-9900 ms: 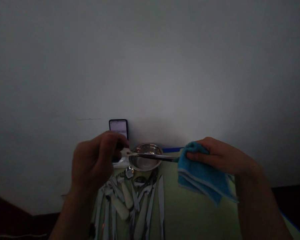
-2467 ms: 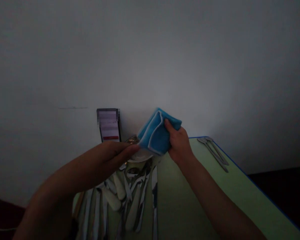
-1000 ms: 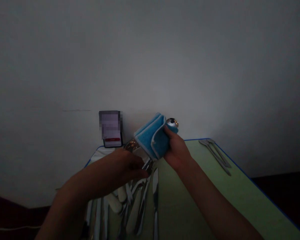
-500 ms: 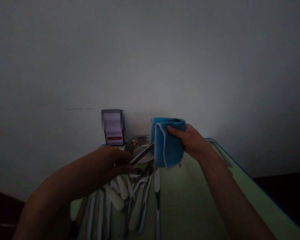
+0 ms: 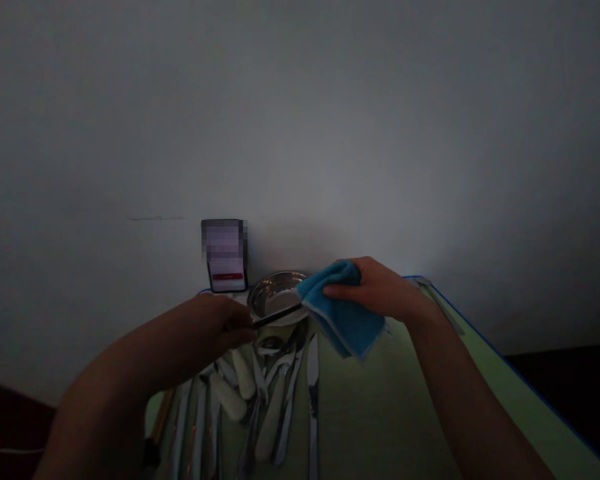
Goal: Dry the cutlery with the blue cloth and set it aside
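Note:
My left hand (image 5: 227,321) is closed around one end of a thin metal piece of cutlery (image 5: 279,313). It slants up to the right, its far end tucked inside a blue cloth (image 5: 347,320), so its kind is hidden. My right hand (image 5: 385,288) grips that folded, white-edged cloth with the thumb on the near side, wrapping it about the cutlery. Behind and just below the cutlery stands a shiny metal bowl (image 5: 264,288). Under my hands lies a loose pile of cutlery, including a spoon (image 5: 269,345) and pieces with pale handles (image 5: 271,427).
A table knife (image 5: 313,380) lies at the pile's right. Several long utensils (image 5: 199,427) lie at the left. A phone (image 5: 226,260) leans against the wall behind the green table (image 5: 375,413). More flat metal pieces (image 5: 443,303) lie along the right edge.
My right hand has turned and closed the cloth more tightly round the cutlery; the cloth now droops to the lower right. My left hand has shifted slightly left, and the cutlery lies flatter.

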`<control>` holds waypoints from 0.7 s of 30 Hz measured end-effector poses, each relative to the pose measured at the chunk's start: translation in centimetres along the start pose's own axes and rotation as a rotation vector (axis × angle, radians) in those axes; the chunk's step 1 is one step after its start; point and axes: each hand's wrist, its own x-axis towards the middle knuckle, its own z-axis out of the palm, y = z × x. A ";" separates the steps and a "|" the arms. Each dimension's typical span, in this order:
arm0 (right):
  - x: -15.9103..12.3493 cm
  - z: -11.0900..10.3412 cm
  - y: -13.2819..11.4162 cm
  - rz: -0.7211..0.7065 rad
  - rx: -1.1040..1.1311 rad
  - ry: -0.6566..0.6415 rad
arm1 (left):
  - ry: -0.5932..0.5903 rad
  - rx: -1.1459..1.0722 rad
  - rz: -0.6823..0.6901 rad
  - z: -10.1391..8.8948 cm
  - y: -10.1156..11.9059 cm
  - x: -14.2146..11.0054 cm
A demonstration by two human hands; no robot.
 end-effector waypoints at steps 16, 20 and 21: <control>0.2 0.2 0.6 0.050 0.069 0.108 | 0.012 0.028 0.017 0.1 0.5 0.2; 0.2 0.2 0.6 0.051 0.090 0.107 | 0.025 0.025 0.034 0.3 0.2 0.3; 0.2 0.2 0.6 0.049 0.099 0.104 | 0.032 0.031 0.033 0.3 0.2 0.3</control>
